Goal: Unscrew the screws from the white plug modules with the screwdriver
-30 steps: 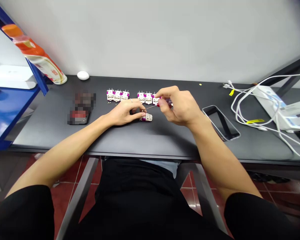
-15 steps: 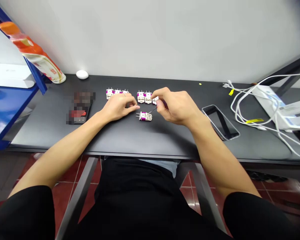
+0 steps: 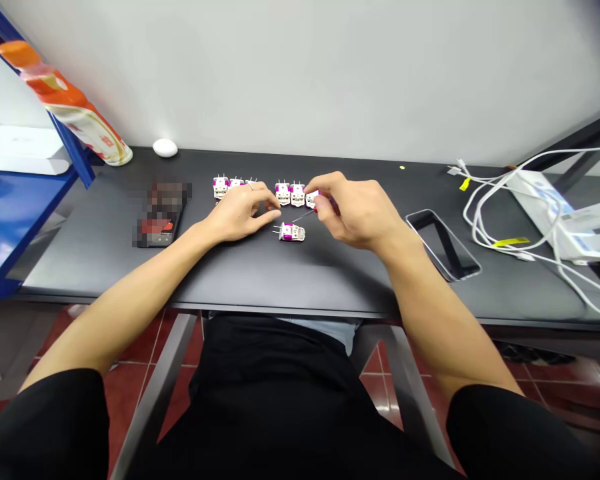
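the right hand [image 3: 353, 210] is closed on a screwdriver [image 3: 305, 217], whose thin shaft extends from the fingertips down toward the left; its handle is mostly covered by the fingers. the single white-and-purple module [image 3: 293, 232] lies flat on the bench [image 3: 260, 280] between and slightly in front of the hands, metal pins directed left. the shaft tip is located just beyond the upper edge of this module; contact cannot be confirmed. the left hand [image 3: 243, 212] rests on the bench to the left of the module, fingers loosely bent, thumb and index fingertip apart, nothing visibly gripped. behind the hands, similar modules stand in two groups, pins upward: a left group [image 3: 221, 187], partly covered by the left hand, and a right group [image 3: 297, 195], partly covered by the right hand. a phone [image 3: 443, 245] lies to the right of the right forearm.
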Available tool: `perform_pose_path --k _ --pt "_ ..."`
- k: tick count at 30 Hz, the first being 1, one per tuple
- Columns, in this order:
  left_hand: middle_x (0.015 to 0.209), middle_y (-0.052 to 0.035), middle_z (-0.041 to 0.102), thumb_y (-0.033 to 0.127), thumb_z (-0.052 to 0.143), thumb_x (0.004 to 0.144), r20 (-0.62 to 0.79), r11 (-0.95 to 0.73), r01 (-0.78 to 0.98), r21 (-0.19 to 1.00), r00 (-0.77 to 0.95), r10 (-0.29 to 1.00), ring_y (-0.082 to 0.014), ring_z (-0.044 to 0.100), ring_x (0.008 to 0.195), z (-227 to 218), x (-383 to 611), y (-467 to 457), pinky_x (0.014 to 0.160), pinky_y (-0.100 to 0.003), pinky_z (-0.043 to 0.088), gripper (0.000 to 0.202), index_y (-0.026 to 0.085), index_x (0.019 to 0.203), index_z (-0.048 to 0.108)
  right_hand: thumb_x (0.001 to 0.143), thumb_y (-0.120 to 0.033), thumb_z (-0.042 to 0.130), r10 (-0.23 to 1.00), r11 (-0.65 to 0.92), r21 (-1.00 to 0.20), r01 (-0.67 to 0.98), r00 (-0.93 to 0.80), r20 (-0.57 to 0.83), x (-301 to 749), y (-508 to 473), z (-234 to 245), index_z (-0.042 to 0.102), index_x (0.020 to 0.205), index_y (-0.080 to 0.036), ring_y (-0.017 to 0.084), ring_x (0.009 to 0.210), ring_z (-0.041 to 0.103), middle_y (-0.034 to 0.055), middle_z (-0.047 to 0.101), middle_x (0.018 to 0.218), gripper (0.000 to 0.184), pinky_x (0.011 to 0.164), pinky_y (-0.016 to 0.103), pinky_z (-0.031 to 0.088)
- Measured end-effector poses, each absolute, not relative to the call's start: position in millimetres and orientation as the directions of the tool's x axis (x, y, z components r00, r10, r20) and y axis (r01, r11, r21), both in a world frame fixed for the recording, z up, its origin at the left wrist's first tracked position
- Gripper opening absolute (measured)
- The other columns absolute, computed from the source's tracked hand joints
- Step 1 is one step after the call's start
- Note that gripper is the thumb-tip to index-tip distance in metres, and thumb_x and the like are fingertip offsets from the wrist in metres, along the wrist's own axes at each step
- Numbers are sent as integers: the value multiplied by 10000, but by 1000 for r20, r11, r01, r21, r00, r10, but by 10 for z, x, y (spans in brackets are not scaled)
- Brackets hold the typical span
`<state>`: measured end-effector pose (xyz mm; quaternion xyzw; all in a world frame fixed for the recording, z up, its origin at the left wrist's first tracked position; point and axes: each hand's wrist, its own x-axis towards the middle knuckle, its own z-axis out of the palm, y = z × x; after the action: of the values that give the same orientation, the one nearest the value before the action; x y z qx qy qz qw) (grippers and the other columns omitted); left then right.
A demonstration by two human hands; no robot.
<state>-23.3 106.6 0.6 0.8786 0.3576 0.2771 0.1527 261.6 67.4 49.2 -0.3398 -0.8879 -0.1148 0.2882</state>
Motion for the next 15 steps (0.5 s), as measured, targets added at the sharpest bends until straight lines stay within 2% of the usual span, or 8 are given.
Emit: perform_pose_path --k 4,8,15 --pt "1107 -79 760 501 780 1040 377 -722 430 542 644 666 -180 624 800 35 -148 992 801 -344 531 347 234 1254 841 1162 -258 416 474 774 14 633 -594 650 2623 687 469 635 1302 -213 165 613 660 -16 780 833 264 603 302 393" --pt "1101 -78 772 514 773 1041 344 -720 428 546 669 658 -189 649 841 40 -128 967 814 -341 541 332 235 1202 851 1095 -184 440 473 769 32 638 -603 642 2630 690 451 632 1275 -207 162 575 637 -39 726 732 264 583 301 378" --pt "1098 -89 784 585 852 968 324 -733 414 540 701 635 -226 711 927 60 -152 978 840 -356 542 429 213 1181 862 1084 -202 438 568 728 3 686 -605 558 2634 695 462 643 1304 -194 188 631 681 -1 760 772 301 595 319 372"
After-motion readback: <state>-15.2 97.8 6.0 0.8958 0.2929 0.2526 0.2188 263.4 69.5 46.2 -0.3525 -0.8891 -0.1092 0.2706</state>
